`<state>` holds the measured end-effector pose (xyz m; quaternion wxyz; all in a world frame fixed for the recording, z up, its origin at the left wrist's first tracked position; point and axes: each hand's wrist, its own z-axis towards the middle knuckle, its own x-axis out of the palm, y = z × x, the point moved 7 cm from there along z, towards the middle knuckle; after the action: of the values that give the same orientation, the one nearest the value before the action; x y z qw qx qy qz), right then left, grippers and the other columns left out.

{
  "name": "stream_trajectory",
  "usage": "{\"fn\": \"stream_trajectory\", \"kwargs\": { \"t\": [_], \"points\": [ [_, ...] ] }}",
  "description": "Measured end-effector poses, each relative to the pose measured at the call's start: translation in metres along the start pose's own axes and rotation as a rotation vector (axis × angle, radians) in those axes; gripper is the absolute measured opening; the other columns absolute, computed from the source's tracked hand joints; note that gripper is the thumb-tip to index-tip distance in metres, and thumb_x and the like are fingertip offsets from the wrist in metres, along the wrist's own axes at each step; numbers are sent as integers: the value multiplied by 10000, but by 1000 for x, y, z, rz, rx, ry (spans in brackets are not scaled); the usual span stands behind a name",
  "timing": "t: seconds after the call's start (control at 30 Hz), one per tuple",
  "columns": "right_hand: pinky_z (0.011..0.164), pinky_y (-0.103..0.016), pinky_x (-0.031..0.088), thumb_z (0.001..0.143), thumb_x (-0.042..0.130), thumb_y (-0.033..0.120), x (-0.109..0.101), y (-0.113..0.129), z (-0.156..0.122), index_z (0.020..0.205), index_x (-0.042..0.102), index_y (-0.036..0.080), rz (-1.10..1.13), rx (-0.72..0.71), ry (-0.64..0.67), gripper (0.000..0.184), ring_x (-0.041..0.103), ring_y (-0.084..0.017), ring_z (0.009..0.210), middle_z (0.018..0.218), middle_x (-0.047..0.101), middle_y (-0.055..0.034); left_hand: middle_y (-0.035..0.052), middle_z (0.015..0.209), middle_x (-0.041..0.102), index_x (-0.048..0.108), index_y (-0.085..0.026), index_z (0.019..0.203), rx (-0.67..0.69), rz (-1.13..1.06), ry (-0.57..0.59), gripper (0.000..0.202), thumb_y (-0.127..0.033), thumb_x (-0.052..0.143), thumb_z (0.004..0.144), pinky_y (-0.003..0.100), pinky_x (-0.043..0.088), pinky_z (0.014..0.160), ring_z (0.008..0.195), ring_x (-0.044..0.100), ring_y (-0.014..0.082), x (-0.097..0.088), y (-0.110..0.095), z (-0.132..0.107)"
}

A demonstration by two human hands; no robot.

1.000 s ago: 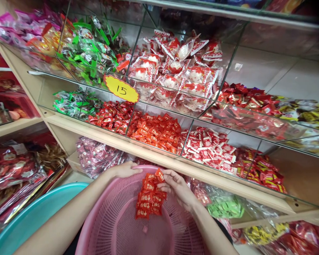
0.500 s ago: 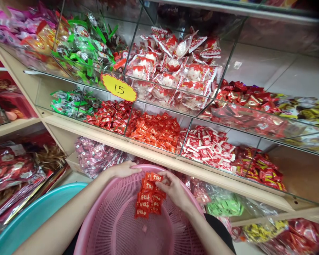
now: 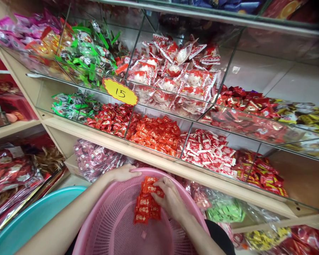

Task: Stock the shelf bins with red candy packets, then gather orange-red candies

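Observation:
A pink plastic basket (image 3: 102, 212) with perforated sides stands right in front of me. My left hand (image 3: 124, 173) is closed over its far rim, thumb lying along the edge. Inside, against the far wall, small red-orange candy packets (image 3: 142, 204) with light lettering lie in overlapping rows. My right hand (image 3: 170, 199) reaches into the basket with its fingers bent and pinching a packet at the right of this group. The fingers hide part of the packets. A small pale square piece (image 3: 143, 234) rests on the basket floor.
Ahead rise shelves with clear compartments of wrapped sweets, among them matching red-orange packets (image 3: 156, 136) and red-and-white ones (image 3: 208, 152). A yellow tag (image 3: 120, 92) reads 15. A turquoise tub (image 3: 42, 209) stands at left. Bagged sweets (image 3: 225, 210) lie under the wooden shelf edge (image 3: 149, 157).
My right hand has moved slightly down and left across the packets, covering more of them. The left hand stays on the rim. The whole view has shifted a little.

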<state>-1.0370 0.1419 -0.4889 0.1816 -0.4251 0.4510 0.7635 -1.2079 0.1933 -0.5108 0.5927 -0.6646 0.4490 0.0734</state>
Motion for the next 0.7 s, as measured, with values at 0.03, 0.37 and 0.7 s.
{"fn": "stream_trajectory", "kwargs": {
  "t": [0.03, 0.37, 0.7],
  "points": [
    [755, -322, 411, 783, 537, 287, 2, 1, 0, 964, 566, 227, -33, -4, 6, 193, 497, -196, 870, 916, 523, -47, -25, 545, 383, 472, -169, 596, -1, 7, -2, 501, -649, 383, 708, 214, 255, 480, 505, 319, 97, 0, 0, 0],
    [743, -338, 417, 779, 522, 262, 7, 0, 1, 962, 569, 239, -167, 4, 11, 190, 497, -215, 861, 938, 524, -59, -31, 547, 353, 441, -173, 588, 0, 14, -3, 509, -663, 365, 704, 214, 249, 476, 510, 312, 97, -2, -8, -3],
    [731, -329, 413, 775, 532, 260, 7, 3, 1, 905, 539, 223, -211, 7, 20, 135, 493, -212, 865, 947, 511, -57, -27, 569, 393, 466, -175, 613, -4, 19, -8, 508, -664, 364, 703, 214, 280, 500, 540, 355, 110, -2, -8, -4]
  ]
}}
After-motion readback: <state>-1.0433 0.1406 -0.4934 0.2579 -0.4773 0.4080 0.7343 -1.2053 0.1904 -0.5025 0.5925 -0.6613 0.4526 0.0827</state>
